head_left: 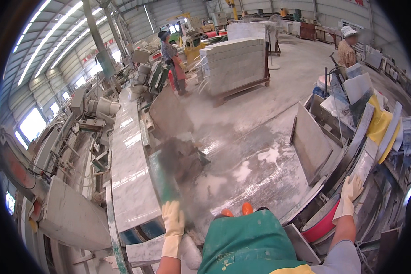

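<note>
My left hand (172,223), in a cream rubber glove, has its fingers stretched out and holds nothing. It is nearest to the green side panel (163,176) of a long conveyor, with a pale, wet stone slab (131,182) lying along it to the left. Whether the fingers touch the panel I cannot tell. On the right side, my right hand (351,191) wears the same kind of glove. Its fingers are spread at the near end of a narrow pale stone strip (365,160), above a red-rimmed wheel (317,232).
Wet floor (242,169) lies between the two machines. A flat stone panel (310,144) leans at the right machine. Beyond stands a stack of pale slabs (237,61) on a rack. A person in an apron (173,64) stands back left, another person (347,50) back right. Yellow cloth (380,119) hangs at right.
</note>
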`<state>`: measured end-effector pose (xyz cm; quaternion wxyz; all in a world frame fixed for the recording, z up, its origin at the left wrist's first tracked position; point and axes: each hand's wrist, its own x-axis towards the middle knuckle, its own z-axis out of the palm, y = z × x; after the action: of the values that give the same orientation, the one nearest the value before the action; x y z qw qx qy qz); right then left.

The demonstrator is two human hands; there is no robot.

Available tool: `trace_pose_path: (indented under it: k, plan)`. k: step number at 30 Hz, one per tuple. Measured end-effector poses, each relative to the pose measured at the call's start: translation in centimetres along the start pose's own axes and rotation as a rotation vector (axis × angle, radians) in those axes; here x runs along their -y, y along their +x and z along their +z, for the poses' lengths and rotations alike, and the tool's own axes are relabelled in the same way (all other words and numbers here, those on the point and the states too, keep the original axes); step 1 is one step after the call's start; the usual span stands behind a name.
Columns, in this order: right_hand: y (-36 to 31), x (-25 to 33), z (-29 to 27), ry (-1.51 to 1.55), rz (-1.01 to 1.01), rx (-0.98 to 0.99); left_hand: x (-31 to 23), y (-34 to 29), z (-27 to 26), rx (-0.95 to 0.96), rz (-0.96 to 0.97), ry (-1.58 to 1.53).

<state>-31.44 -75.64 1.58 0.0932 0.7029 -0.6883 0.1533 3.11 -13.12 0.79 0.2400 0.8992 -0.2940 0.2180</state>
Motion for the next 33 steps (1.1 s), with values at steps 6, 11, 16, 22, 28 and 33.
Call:
trace_pose_path:
  k: [6,11,16,22,28,33]
  plan:
    - [-0.8,-0.7,0.4,0.044,-0.058,-0.058,1.4,1.0,2.6,0.108,-0.053,-0.051]
    - [-1.3,-0.8,0.6,0.065,-0.069,-0.052,1.6,1.0,2.8,0.026,-0.014,-0.074]
    - [-2.0,-1.1,0.1,0.135,-0.079,-0.053,1.4,1.0,2.7,0.122,-0.129,-0.088]
    - [-3.3,-0.4,-0.5,0.138,-0.037,-0.07,0.7,1.6,2.5,-0.066,0.065,-0.062]
    - [-5.4,-1.4,-0.9,0.134,-0.126,-0.072,0.7,1.6,2.4,-0.066,0.047,-0.081]
    - [-8.4,-2.1,-2.6,0.127,-0.098,0.0,0.9,1.2,2.5,-0.007,-0.04,-0.1]
